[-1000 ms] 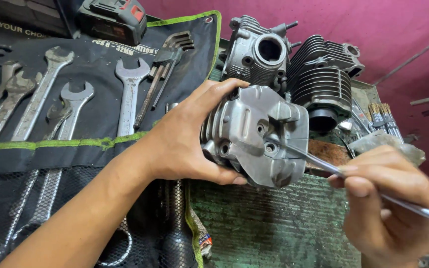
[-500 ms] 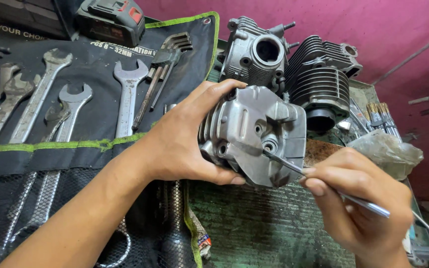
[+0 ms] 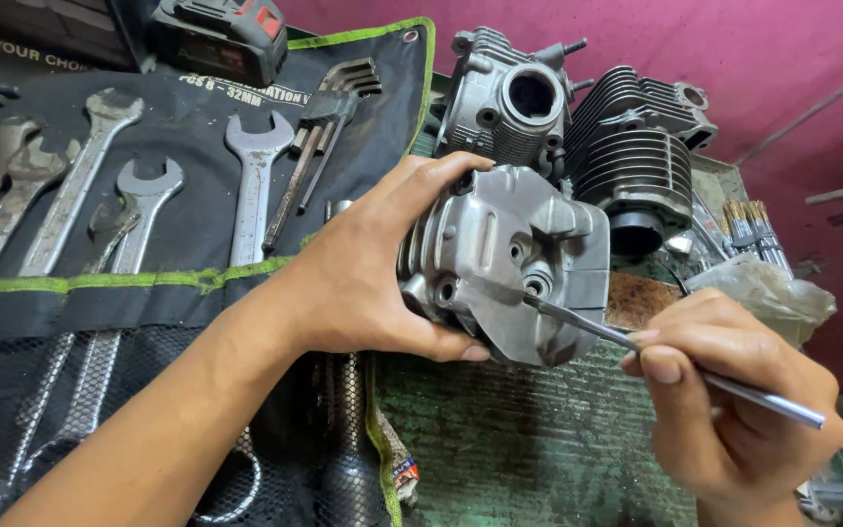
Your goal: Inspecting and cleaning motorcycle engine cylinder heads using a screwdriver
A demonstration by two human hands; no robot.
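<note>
White printed lettering runs along the top of the black tool roll (image 3: 178, 234), one line at the top-left corner, another just under the cordless-tool battery pack (image 3: 215, 37), which is black w/ a red patch and sits at the roll's upper edge. Roll has bright green trim round its border and a green band across the pocket line; lower part is black mesh. A small coloured tag (image 3: 404, 471) shows at the roll's bottom edge, too small to make out.

Cylinder head (image 3: 514, 268): cast aluminium, dull silver-grey, short cooling fins on its left side, several round bores and bolt holes on the face twd the camera, dark grime in the recesses. It's held up in front of the green bench (image 3: 529, 449), centre of view. Left hand (image 3: 368, 278) wraps it from the left, grip clenched on the casting, thumb underneath, fingers over the top. Right hand (image 3: 734, 400) pinches a thin metal pick (image 3: 675, 363) like a pen, grip closed on the shaft; the tip sits in a bore on the head's face.

Counts: approx 6 open-end spanners (image 3: 256, 185) in the roll, some partly hidden; 1 set of hex keys (image 3: 329, 117); 1 battery pack. Behind the held head: 1 second cylinder head (image 3: 509, 102) and 1 finned cylinder barrel (image 3: 636, 156), side by side, touching or nearly so. At right, a bunch of small brushes (image 3: 753, 224), at least 3, and a crumpled clear plastic bag (image 3: 763, 293).
</note>
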